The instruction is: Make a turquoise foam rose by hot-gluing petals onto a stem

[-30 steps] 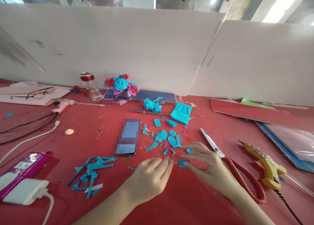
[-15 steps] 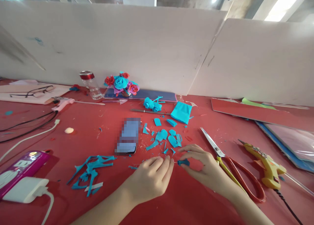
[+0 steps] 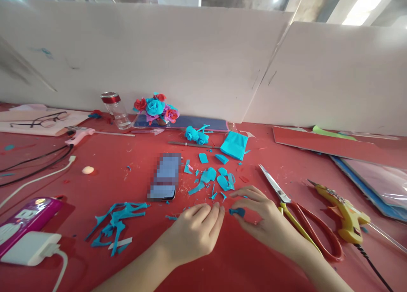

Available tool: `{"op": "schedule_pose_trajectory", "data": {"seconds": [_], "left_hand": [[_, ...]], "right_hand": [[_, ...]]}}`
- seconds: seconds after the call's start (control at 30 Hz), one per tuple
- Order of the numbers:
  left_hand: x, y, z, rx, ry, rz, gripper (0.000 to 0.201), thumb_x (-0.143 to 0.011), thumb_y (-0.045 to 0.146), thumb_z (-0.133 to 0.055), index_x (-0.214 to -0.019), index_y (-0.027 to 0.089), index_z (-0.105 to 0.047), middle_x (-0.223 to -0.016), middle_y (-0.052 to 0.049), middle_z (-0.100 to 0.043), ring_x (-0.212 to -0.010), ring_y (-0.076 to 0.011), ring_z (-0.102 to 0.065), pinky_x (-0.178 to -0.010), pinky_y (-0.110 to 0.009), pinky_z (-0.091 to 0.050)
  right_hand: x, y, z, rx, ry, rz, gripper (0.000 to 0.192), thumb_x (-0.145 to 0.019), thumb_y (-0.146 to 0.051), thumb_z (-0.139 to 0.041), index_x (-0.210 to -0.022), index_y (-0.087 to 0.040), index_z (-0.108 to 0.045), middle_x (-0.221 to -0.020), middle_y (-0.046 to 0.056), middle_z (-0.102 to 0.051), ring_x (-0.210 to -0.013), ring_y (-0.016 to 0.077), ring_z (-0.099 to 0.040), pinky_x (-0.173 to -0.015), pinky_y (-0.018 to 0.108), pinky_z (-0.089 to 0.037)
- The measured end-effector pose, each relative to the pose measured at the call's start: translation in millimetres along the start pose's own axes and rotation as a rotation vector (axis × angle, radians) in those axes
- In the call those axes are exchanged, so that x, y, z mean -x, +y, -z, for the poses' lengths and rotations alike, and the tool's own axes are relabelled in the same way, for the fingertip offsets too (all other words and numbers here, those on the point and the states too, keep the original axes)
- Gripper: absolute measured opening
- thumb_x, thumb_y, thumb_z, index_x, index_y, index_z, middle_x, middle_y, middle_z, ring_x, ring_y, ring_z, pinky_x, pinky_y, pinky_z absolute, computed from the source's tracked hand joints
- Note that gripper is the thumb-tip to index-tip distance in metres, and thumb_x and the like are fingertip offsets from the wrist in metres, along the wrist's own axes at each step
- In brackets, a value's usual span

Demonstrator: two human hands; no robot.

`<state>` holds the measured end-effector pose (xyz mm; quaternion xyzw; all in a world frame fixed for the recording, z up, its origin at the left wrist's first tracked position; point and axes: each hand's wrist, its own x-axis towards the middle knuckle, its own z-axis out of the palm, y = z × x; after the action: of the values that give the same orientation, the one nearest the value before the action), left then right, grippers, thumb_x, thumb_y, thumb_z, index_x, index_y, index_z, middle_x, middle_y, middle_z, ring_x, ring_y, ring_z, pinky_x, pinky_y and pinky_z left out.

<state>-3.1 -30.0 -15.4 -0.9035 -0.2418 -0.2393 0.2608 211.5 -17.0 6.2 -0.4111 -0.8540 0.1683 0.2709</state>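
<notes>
My left hand (image 3: 197,228) is closed, its fingers pressed together and pointing right. What it pinches, if anything, is hidden behind the fingers. Just to its right, a small blue paper piece (image 3: 237,212) sits at the fingertips of my right hand (image 3: 262,211), whose thumb and fingers curve around it. Beyond both hands lie cut blue paper petals (image 3: 223,182) and small scraps. Red-and-yellow-handled scissors (image 3: 286,203) rest beside my right hand, blades pointing away.
A phone (image 3: 165,175) and a heap of blue paper strips (image 3: 116,224) lie left. At the right is a yellow glue gun (image 3: 341,213). Farther back stand a paper flower bouquet (image 3: 155,108) and a glass bottle (image 3: 117,113), near blue paper roses (image 3: 195,135) and a folded blue sheet (image 3: 234,145).
Both hands stay nearly in place, the blue piece still at my right fingertips. A thin pale line seen between the hands earlier is no longer clear. The whole view shifts very slightly.
</notes>
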Motion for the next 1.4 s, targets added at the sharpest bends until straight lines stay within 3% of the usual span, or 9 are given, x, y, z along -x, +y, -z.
{"op": "schedule_pose_trajectory", "data": {"seconds": [0.3, 0.4, 0.53, 0.63, 0.87, 1.07, 1.17, 1.27, 1.4], "left_hand": [[-2, -1, 2.2, 0.045, 0.022, 0.016, 0.03, -0.083, 0.0, -0.041, -0.102, 0.004, -0.064, -0.093, -0.012, -0.072, -0.075, -0.0183, -0.067, -0.066, -0.029, -0.056], [-4, -2, 0.0, 0.172, 0.093, 0.124, 0.029, -0.085, 0.001, -0.042, -0.1, 0.006, -0.065, -0.09, -0.01, -0.073, -0.076, -0.018, -0.068, -0.067, -0.029, -0.058], [-8, -1, -4.1, 0.528, 0.246, 0.442, 0.022, -0.088, 0.009, -0.048, -0.099, 0.014, -0.067, -0.087, -0.005, -0.074, -0.078, -0.0152, -0.07, -0.072, -0.026, -0.059], [-13, -1, -2.5, 0.768, 0.353, 0.636, 0.018, -0.088, 0.014, -0.053, -0.095, 0.018, -0.069, -0.084, -0.003, -0.075, -0.075, -0.0155, -0.071, -0.07, -0.025, -0.06], [-17, -5, 4.5, 1.033, 0.371, 0.824, 0.015, -0.087, 0.026, -0.057, -0.091, 0.022, -0.071, -0.086, 0.0, -0.075, -0.073, -0.0178, -0.072, -0.065, -0.027, -0.062], [-17, -4, 0.5, 1.075, 0.398, 0.778, 0.018, -0.089, 0.028, -0.054, -0.089, 0.02, -0.071, -0.088, -0.002, -0.074, -0.079, -0.019, -0.071, -0.07, -0.028, -0.061], [-17, -3, -0.9, 1.089, 0.389, 0.779, 0.021, -0.09, 0.029, -0.052, -0.088, 0.019, -0.07, -0.087, -0.003, -0.075, -0.078, -0.0191, -0.072, -0.068, -0.028, -0.062], [-17, -2, -2.0, 1.106, 0.372, 0.778, 0.021, -0.09, 0.029, -0.052, -0.087, 0.019, -0.071, -0.085, -0.003, -0.075, -0.076, -0.0186, -0.072, -0.066, -0.027, -0.061], [-16, -2, -3.0, 1.125, 0.349, 0.801, 0.021, -0.089, 0.028, -0.052, -0.087, 0.021, -0.072, -0.086, -0.003, -0.075, -0.075, -0.0192, -0.072, -0.066, -0.029, -0.061]], "right_hand": [[2, -4, 4, -0.014, -0.017, 0.009, 0.019, -0.08, -0.011, -0.051, -0.089, -0.023, -0.062, -0.104, 0.006, -0.062, -0.098, 0.0203, -0.057, -0.082, 0.036, -0.049], [4, -1, 10, -0.102, 0.199, -0.032, 0.018, -0.084, -0.014, -0.049, -0.091, -0.024, -0.062, -0.101, 0.005, -0.062, -0.093, 0.0175, -0.059, -0.079, 0.03, -0.05], [7, 11, 13, -0.227, 0.606, -0.257, 0.01, -0.085, -0.023, -0.053, -0.088, -0.025, -0.062, -0.082, 0.001, -0.064, -0.078, 0.0152, -0.06, -0.071, 0.027, -0.049], [9, 21, 10, -0.343, 0.707, -0.384, 0.01, -0.084, -0.03, -0.056, -0.084, -0.023, -0.064, -0.075, 0.001, -0.063, -0.07, 0.015, -0.058, -0.064, 0.026, -0.048], [7, 26, 5, -0.452, 0.672, -0.436, 0.014, -0.08, -0.034, -0.059, -0.079, -0.022, -0.065, -0.069, 0.0, -0.061, -0.066, 0.0142, -0.055, -0.06, 0.026, -0.046], [5, 22, 2, -0.387, 0.63, -0.411, 0.015, -0.083, -0.034, -0.054, -0.079, -0.022, -0.062, -0.07, 0.001, -0.06, -0.066, 0.0155, -0.056, -0.059, 0.028, -0.046], [9, 16, 2, -0.13, 0.616, -0.264, 0.015, -0.085, -0.031, -0.05, -0.096, -0.023, -0.058, -0.084, 0.005, -0.059, -0.078, 0.0193, -0.056, -0.069, 0.034, -0.047], [11, 5, 6, 0.17, 0.445, -0.027, 0.043, -0.08, -0.032, -0.059, -0.12, -0.023, -0.049, -0.116, 0.013, -0.054, -0.109, 0.0295, -0.048, -0.09, 0.049, -0.038], [11, -4, 14, 0.009, 0.211, 0.075, 0.006, -0.086, -0.026, -0.054, -0.09, -0.026, -0.059, -0.125, 0.006, -0.055, -0.122, 0.0279, -0.042, -0.102, 0.051, -0.026]]}}
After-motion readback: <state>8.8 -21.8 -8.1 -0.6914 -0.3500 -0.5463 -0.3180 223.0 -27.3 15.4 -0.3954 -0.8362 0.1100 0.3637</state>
